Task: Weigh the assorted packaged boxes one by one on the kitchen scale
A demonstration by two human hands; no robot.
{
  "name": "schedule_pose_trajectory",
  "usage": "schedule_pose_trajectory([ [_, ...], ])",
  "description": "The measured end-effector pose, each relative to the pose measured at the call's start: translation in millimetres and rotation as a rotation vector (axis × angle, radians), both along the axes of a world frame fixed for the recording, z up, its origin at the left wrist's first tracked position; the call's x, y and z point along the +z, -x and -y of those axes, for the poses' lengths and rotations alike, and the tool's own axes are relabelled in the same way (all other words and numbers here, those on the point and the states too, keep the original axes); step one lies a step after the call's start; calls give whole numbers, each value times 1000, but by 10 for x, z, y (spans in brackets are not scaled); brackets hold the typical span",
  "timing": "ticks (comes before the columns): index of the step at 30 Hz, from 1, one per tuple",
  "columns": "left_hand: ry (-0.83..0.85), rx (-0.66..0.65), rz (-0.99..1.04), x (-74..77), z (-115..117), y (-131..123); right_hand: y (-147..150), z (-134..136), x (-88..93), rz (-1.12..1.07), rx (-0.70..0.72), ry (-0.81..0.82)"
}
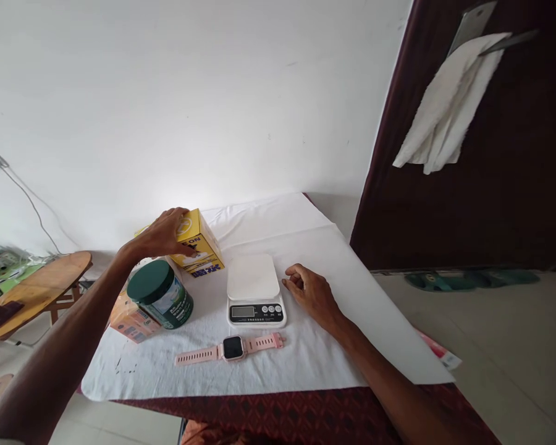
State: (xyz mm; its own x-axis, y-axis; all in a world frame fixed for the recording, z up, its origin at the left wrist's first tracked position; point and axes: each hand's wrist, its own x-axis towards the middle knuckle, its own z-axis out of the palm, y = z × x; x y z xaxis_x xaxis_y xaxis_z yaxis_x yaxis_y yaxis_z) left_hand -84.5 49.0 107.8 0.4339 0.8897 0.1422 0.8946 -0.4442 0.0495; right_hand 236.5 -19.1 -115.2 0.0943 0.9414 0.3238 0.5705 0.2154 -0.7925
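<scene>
My left hand [164, 233] grips a yellow box [202, 247] from above, fingers over its top and thumb on its front; the box is tilted. Right of the box sits a white kitchen scale [253, 278] with nothing on its plate. My right hand [309, 290] rests on the white cloth beside the scale, its fingers curled together, and whether they hold anything is hidden. A green-lidded jar [161, 293] stands below my left hand, next to an orange packet [132, 318]. In front of the scale lies a pink smartwatch [233, 348], its strap spread out.
The white cloth [315, 364] covers a table against the wall. At the left is a wooden side table [65, 278]. A white towel [449, 105] hangs from the dark door's handle at the right, with green slippers [472, 279] on the floor below.
</scene>
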Motion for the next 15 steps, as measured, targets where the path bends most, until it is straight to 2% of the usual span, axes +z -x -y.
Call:
schedule_pose_trajectory([
  [3,-26,-91,14,92,136,-242,-1,-18,-22,47,-1,-5],
  [5,-12,-148,32,89,214,-432,-2,-31,-39,74,0,1],
  [10,24,-253,41,-41,314,-831,11,-21,-51,143,42,5],
  [15,74,-219,-29,-145,306,-1014,38,65,-4,272,110,-20],
])
